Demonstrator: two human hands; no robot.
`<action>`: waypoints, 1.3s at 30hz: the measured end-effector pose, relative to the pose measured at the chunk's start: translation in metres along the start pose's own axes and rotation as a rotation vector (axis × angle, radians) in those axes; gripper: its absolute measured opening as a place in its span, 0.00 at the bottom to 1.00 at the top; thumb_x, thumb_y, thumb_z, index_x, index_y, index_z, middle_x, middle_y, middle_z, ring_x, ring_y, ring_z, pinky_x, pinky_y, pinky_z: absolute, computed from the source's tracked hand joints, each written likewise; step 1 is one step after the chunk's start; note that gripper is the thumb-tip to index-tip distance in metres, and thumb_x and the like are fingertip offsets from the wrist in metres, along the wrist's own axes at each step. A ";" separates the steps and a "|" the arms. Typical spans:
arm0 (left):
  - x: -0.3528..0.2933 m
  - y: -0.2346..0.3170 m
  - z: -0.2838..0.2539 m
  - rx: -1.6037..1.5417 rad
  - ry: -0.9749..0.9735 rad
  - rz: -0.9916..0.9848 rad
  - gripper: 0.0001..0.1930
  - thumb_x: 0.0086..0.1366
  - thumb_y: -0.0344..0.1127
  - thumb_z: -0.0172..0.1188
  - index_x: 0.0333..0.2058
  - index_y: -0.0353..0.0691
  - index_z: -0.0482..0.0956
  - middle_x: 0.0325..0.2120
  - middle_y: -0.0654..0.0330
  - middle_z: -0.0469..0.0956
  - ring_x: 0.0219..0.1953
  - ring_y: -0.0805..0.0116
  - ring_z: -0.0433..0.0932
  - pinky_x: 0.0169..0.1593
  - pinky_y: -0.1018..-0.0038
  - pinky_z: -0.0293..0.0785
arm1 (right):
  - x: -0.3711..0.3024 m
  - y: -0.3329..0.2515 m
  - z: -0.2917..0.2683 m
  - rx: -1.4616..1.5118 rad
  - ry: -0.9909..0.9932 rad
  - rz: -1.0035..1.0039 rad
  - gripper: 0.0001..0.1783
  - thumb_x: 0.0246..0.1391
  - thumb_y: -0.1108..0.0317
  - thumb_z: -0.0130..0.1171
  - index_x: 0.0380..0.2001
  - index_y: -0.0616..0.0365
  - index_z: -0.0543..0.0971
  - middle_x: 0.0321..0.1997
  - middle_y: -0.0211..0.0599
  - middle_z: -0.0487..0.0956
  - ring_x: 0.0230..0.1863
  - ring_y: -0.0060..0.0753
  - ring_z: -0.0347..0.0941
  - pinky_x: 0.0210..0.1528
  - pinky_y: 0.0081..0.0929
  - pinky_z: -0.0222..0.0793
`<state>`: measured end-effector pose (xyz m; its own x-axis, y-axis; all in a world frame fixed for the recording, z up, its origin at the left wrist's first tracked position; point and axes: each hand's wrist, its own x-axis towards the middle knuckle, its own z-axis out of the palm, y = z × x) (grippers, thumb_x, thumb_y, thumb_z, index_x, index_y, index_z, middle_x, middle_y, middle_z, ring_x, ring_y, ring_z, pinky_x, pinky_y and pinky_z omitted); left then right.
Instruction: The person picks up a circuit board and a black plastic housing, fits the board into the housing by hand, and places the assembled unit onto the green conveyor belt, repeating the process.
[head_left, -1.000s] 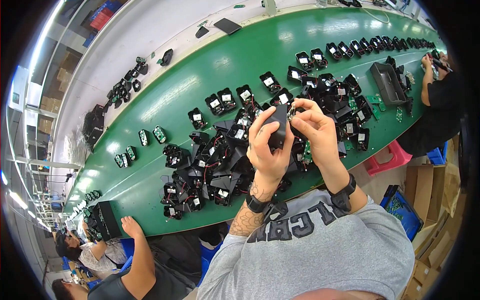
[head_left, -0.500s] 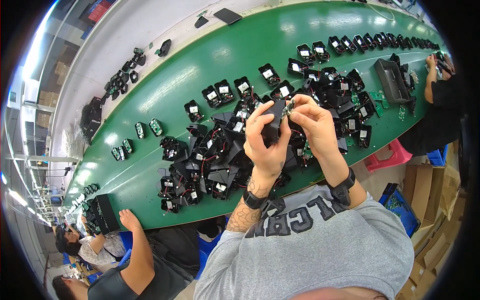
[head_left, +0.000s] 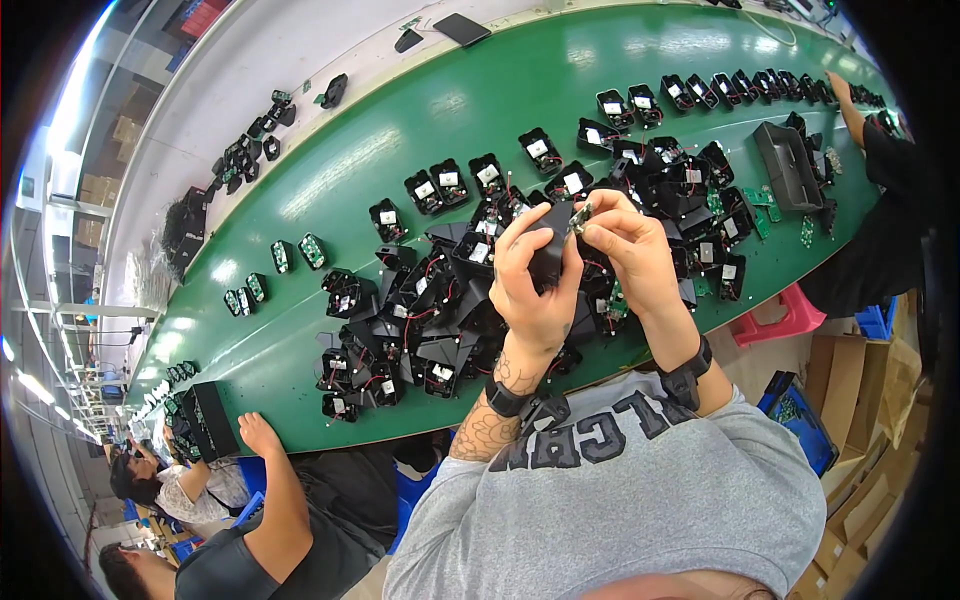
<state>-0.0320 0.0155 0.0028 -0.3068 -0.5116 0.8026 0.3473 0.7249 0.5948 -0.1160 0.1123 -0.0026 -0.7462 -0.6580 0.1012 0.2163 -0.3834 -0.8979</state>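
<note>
My left hand [head_left: 533,285] is wrapped round a black plastic housing [head_left: 549,245], held up above the heap on the bench. Between the thumb and fingers of my right hand [head_left: 632,245] is a small green circuit board [head_left: 580,217], pinched at the housing's right edge. Whether the board touches the housing I cannot tell. Beneath both hands spreads a heap of black housings [head_left: 420,290] with red wires and white-labelled parts inside.
The green bench [head_left: 340,150] carries a row of housings [head_left: 720,88] at the far right. A black tray [head_left: 785,165] lies right of the heap, a black box [head_left: 208,420] at the left end. Co-workers sit on both sides. A pink stool [head_left: 780,315] stands below the edge.
My hands stay nearly in place with the housing and board. The co-worker at the far right has stretched an arm out toward the row of housings.
</note>
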 end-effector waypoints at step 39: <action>0.023 0.013 -0.024 -0.444 -0.320 -0.908 0.27 0.56 0.24 0.64 0.50 0.41 0.59 0.35 0.58 0.73 0.35 0.75 0.75 0.33 0.81 0.76 | 0.008 -0.019 -0.027 -0.251 -0.105 0.215 0.05 0.48 0.72 0.63 0.29 0.61 0.78 0.25 0.27 0.77 0.26 0.16 0.72 0.30 0.14 0.67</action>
<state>-0.0135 0.0017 0.0300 -0.8105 -0.5844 0.0387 0.1437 -0.1344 0.9805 -0.1430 0.1317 0.0041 -0.6285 -0.7746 -0.0702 0.1905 -0.0658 -0.9795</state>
